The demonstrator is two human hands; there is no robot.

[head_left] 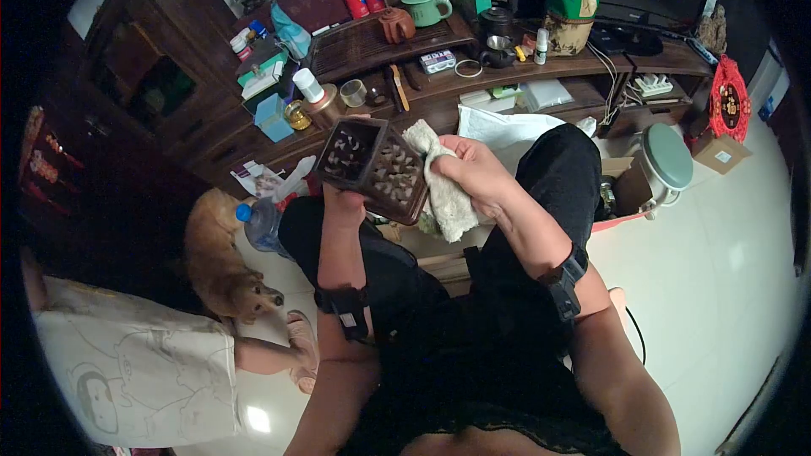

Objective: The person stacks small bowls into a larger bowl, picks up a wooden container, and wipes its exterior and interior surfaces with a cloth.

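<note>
In the middle of the view, my left hand [345,203] holds a dark brown box [395,194] from below, its fingers mostly hidden under it. The box has two parts, with small pale shapes showing inside both. To its right, my right hand [475,171] is closed on a whitish cloth [449,203], which bunches up above the thumb and hangs down below. The cloth lies against the right side of the box.
Ahead stands a dark wooden cabinet [291,152] with a green teapot [425,8], jars and small boxes. A dog [221,266] and a blue-capped bottle [263,226] are at left, beside another person's leg [266,356]. A lidded bin [666,160] stands right.
</note>
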